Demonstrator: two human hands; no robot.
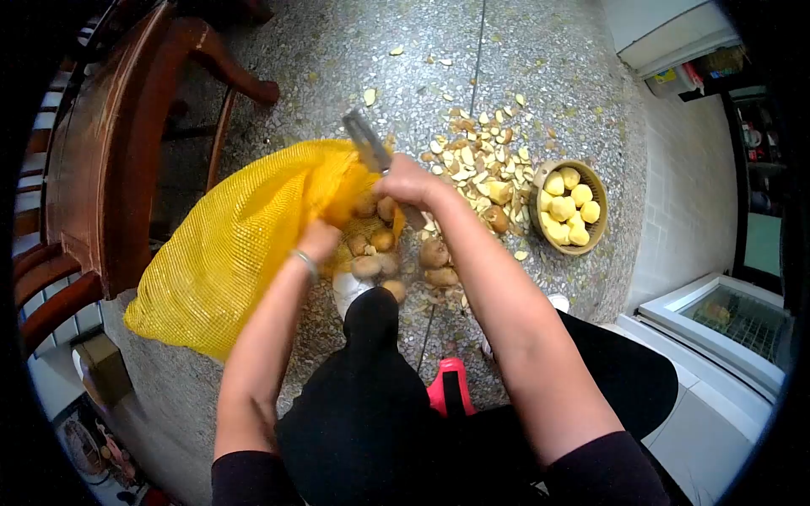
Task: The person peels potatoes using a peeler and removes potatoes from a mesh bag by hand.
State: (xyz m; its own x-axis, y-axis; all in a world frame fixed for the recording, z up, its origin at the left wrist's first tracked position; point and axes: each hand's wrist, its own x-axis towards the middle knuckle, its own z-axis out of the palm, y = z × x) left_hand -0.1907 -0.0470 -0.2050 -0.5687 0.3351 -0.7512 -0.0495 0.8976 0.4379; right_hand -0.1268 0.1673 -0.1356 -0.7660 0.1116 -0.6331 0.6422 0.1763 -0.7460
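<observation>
A yellow mesh bag [228, 244] lies on the floor to my left, with brown unpeeled potatoes [382, 240] at its mouth. My left hand [319, 240] is closed on the gathered edge of the bag; the fingers are partly hidden by the mesh. In my right hand [409, 181] is a knife [364, 139], its wide metal blade pointing up and away, over the bag's opening. That hand is close to the bag's rim, and I cannot tell whether it also touches the mesh. More unpeeled potatoes [434, 253] rest under my right forearm.
Cut peelings [481, 156] are scattered over the speckled floor [439, 34]. To the right stands a round basket [540, 221] of peeled potatoes [563, 208]. A wooden chair [126, 152] is at the left. Between my legs shows a pink and black object [451, 388].
</observation>
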